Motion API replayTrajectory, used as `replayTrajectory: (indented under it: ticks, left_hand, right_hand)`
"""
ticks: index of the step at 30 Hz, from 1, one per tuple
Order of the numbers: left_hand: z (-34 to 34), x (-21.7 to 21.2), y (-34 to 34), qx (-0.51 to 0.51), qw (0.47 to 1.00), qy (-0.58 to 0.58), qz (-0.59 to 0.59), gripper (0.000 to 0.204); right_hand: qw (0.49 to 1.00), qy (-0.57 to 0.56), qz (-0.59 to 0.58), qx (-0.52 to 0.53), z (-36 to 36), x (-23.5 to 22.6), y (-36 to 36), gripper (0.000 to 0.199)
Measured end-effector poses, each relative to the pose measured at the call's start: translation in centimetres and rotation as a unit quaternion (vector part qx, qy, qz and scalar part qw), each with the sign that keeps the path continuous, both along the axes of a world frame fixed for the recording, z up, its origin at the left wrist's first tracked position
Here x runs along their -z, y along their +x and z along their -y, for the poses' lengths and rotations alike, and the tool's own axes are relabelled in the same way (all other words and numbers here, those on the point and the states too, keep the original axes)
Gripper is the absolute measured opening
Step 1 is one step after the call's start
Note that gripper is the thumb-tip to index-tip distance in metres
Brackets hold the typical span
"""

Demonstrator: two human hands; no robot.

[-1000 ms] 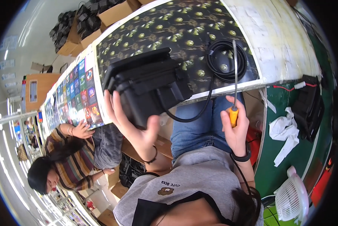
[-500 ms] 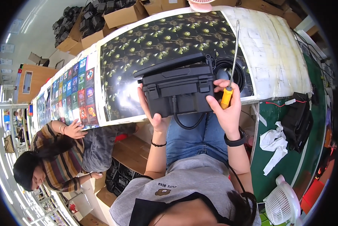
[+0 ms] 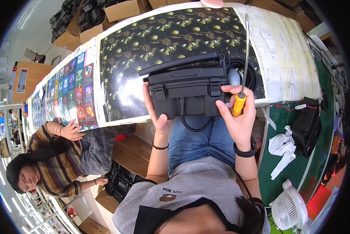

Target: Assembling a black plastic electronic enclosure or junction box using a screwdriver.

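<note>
Case (image 3: pixel 187 86) partly hides the coiled black cable (image 3: pixel 253 78).

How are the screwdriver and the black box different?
The screwdriver is long and thin; the box is wide and chunky. The screwdriver is yellow and silvery; the box is black. Only the right hand holds the screwdriver, while the left hand helps hold the box. Both touch the right hand.
</note>
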State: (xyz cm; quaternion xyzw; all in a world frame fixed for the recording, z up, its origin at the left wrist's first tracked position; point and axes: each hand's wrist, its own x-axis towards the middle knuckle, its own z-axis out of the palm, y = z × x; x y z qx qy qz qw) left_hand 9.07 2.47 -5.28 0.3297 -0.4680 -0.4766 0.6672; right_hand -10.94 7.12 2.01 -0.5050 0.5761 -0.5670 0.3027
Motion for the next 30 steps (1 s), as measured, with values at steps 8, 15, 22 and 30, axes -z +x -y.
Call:
replayTrajectory:
  ticks: [8, 15, 22, 30]
  left_hand:
    - [0.0, 0.5, 0.1, 0.008, 1.000, 0.015, -0.016, 0.114]
    - [0.2, 1.2, 0.5, 0.005, 1.000, -0.001, 0.017, 0.112]
    - [0.1, 1.3, 0.7, -0.001, 1.000, -0.013, 0.026, 0.109]
    - [0.0, 1.1, 1.3, 0.022, 0.999, -0.001, 0.032, 0.107]
  right_hand:
    - [0.999, 0.003, -0.034, -0.019, -0.2, -0.9, 0.4, 0.044]
    - [0.997, -0.050, -0.044, -0.037, 1.3, -1.2, 0.1, 0.052]
    - [0.987, -0.003, 0.150, -0.053, 1.7, -1.4, 0.2, 0.041]
    - [0.999, 0.007, 0.001, 0.035, 3.6, -0.9, 0.0, 0.045]
